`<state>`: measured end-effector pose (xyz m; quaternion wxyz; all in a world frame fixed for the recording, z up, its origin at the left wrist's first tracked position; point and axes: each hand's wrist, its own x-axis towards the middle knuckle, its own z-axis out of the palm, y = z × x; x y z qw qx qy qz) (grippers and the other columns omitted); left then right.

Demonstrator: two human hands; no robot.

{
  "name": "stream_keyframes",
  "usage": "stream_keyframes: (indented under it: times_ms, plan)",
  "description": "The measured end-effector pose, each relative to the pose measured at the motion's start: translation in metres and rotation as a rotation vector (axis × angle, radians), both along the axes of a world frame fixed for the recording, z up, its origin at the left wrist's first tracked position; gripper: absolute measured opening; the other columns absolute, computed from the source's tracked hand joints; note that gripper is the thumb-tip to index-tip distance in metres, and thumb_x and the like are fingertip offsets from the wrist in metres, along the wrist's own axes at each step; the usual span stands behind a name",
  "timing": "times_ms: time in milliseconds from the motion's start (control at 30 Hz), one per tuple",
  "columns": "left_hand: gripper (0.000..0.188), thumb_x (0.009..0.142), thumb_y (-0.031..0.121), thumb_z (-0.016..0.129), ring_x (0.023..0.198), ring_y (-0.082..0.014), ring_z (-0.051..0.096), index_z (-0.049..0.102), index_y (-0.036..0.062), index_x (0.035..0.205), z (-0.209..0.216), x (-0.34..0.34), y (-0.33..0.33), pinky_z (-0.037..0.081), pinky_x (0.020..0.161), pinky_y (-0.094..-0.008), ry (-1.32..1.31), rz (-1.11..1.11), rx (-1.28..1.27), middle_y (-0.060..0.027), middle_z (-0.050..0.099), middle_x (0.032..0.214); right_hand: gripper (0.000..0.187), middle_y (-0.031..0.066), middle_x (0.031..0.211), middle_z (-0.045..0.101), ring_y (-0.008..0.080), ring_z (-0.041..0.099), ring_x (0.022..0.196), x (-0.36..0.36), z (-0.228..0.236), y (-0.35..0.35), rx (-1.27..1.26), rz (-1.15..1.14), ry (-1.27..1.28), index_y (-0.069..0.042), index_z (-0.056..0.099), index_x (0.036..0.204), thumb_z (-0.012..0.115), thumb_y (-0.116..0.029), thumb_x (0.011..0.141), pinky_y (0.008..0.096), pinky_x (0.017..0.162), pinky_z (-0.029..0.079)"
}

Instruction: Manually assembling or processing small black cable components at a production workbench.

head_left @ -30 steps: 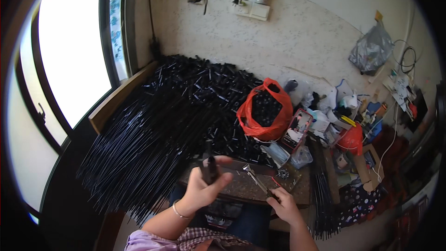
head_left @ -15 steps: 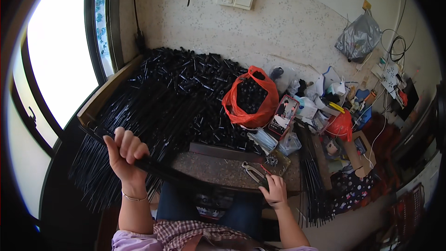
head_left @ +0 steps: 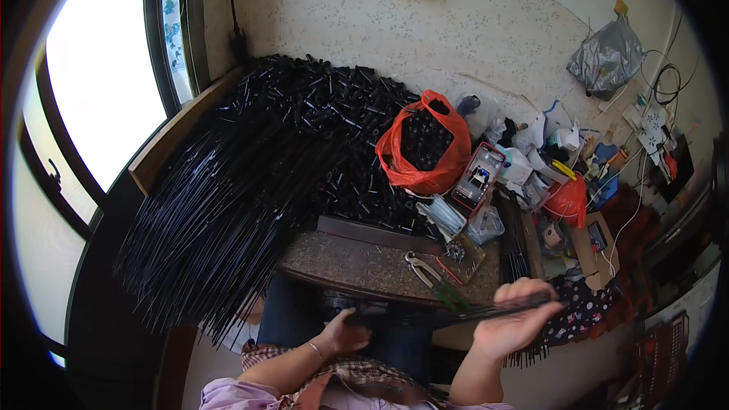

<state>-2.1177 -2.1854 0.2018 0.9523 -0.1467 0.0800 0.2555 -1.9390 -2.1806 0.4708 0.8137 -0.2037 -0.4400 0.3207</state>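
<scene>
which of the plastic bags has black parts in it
The orange-red bag standing open beside the black rod pile; the grey bag against the wall is bunched shut, and the small red bag shows no black parts.

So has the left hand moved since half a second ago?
Yes. The left hand dropped from beside the heap of thin black rods to below the stone slab, gripping a black rod.
</scene>
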Motion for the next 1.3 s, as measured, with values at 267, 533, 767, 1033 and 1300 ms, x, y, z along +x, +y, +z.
stream_keyframes:
  times_ms: [267, 533, 767, 1033, 1300]
  plan:
    - [0.028, 0.072, 0.032, 0.049, 0.059, -0.0274, 0.053, 0.056, 0.0069, 0.082, 0.100, 0.008, 0.089, 0.044, 0.053, -0.0322, 1.797, -0.270, 1.663, -0.0138, 0.054, 0.066, 0.019, 0.0085, 0.078, 0.049, 0.0130, 0.049, 0.069, 0.001, -0.061, 0.069, -0.421, 0.613, -0.115, 0.003, 0.048, 0.079, 0.057, -0.010, 0.069, 0.0242, 0.062, 0.041]
    - [0.016, 0.064, 0.013, 0.063, 0.051, -0.0146, 0.051, 0.054, 0.0002, 0.068, 0.191, 0.084, 0.183, 0.039, 0.048, -0.0219, 1.469, 0.705, 1.738, -0.0067, 0.052, 0.057, 0.013, 0.0033, 0.083, 0.048, 0.0054, 0.046, 0.074, 0.050, -0.084, 0.166, -0.330, 0.475, -0.337, 0.002, 0.045, 0.086, 0.049, -0.001, 0.074, 0.0159, 0.065, 0.037]
    - [0.015, 0.063, 0.009, 0.064, 0.057, -0.0066, 0.046, 0.051, 0.0024, 0.068, 0.148, 0.213, 0.335, 0.037, 0.053, -0.0187, 0.998, 0.465, 1.583, -0.0003, 0.049, 0.062, 0.011, 0.0057, 0.082, 0.050, 0.0089, 0.048, 0.075, 0.177, -0.123, 0.293, -0.364, 0.513, -0.112, 0.001, 0.048, 0.083, 0.049, 0.000, 0.073, 0.0195, 0.069, 0.038]
    - [0.015, 0.062, 0.013, 0.057, 0.065, -0.0251, 0.054, 0.056, 0.0036, 0.074, 0.128, 0.347, 0.612, 0.044, 0.057, -0.0314, 1.982, 1.019, 1.699, -0.0120, 0.056, 0.070, 0.011, 0.0050, 0.075, 0.054, 0.0140, 0.052, 0.066, 0.298, -0.144, 0.421, -0.566, 0.256, 0.152, -0.001, 0.052, 0.081, 0.051, -0.008, 0.073, 0.0273, 0.061, 0.045]
    - [0.015, 0.068, 0.006, 0.050, 0.065, -0.0172, 0.055, 0.055, 0.0011, 0.081, 0.151, 0.443, 0.679, 0.045, 0.059, -0.0241, 1.682, 0.766, 1.463, -0.0099, 0.055, 0.070, 0.015, 0.0056, 0.076, 0.054, 0.0145, 0.053, 0.067, 0.413, -0.139, 0.481, -0.541, 0.386, 0.065, 0.000, 0.051, 0.087, 0.050, -0.008, 0.074, 0.0300, 0.064, 0.045]
